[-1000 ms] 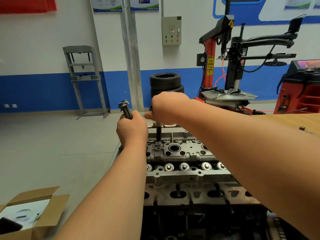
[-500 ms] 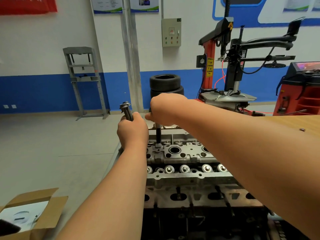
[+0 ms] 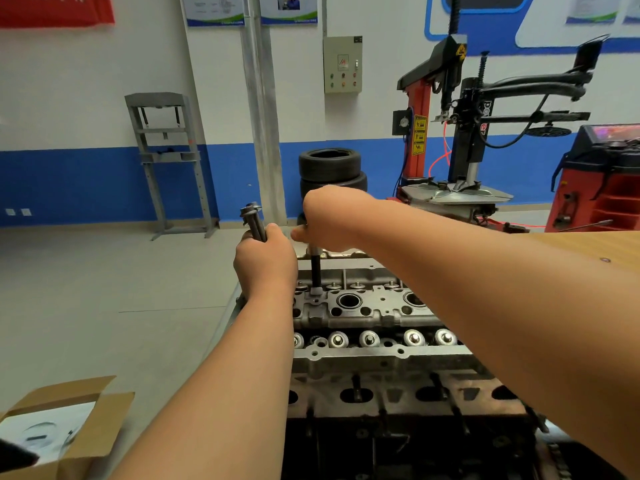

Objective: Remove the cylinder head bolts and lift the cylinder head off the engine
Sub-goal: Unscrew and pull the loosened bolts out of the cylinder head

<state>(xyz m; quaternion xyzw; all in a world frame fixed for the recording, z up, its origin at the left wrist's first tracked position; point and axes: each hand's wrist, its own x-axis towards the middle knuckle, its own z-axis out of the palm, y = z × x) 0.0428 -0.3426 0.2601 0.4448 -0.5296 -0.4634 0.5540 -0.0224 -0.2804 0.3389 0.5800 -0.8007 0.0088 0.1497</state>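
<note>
Mid-frame, beside grey floor [image 3: 104, 289]: cylinder head [image 3: 363, 306] lies below both hands; left hand [image 3: 265, 265] grips bolts [image 3: 254, 221], right hand [image 3: 332, 220] grips upright driver [image 3: 316, 271].

We are in a car repair workshop. Against the far wall [image 3: 69, 98] stands a tyre changer [image 3: 462, 140] with a red column and black arms, and just beside it two tyres [image 3: 329, 166] lie stacked on the floor [image 3: 86, 289]. At the right edge we see a red wheel balancer [image 3: 604, 188]. On the left stands a grey press frame [image 3: 169, 157]. A grey control box [image 3: 343, 64] with coloured buttons hangs on the white and blue wall, near printed posters [image 3: 214, 10]. In front of us an opened engine [image 3: 381, 393] with its bare cylinder head [image 3: 367, 308] is set up beside a wooden bench [image 3: 595, 247].
</note>
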